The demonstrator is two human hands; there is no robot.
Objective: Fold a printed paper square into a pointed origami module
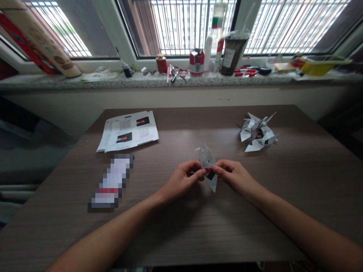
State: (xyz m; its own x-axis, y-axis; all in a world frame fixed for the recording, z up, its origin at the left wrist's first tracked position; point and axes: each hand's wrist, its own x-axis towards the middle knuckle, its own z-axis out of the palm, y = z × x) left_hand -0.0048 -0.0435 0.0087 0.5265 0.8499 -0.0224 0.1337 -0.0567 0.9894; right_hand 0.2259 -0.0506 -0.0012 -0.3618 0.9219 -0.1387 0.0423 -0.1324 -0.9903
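Between my two hands is a folded paper crane (209, 160), made of white printed paper with a dark and red patch. My left hand (184, 176) pinches its left side between thumb and fingers. On the other side, my right hand (231, 172) pinches it the same way. The crane is held a little above the brown table, wings pointing up and down in view. Farther back on the right lies a cluster of similar folded paper cranes (258, 132). A stack of printed paper sheets (129, 130) rests at the back left.
A phone (112, 181), blurred out by pixels, lies left of my left forearm on the table (181, 234). Along the granite windowsill (107, 84) stand a red can (196, 62), a glass bottle (214, 45), a dark drink cup (233, 53) and a yellow container (319, 67).
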